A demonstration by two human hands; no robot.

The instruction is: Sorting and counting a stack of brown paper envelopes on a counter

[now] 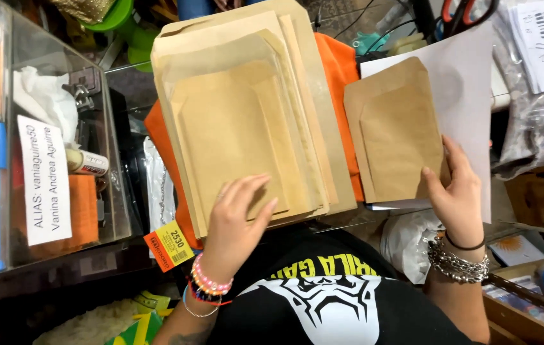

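Fingers of left hand (237, 220) lie flat on stacked kraft envelopes (246, 121); right hand (457, 191) pinches 1 small envelope (396, 137)

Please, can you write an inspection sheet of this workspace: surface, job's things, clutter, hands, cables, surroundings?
Surface: counter almost hidden; an orange cloth lies under the envelopes.
Job's things: stack of brown envelopes, fanned by size; one small envelope on a white sheet.
Clutter: clear box with pens and a paper label; orange tag; scissors; plastic bags.
Hands: left hand flat on the stack; right hand grips the small envelope's edge.
Cables: black cables at top.
Surroundings: cardboard boxes at right.
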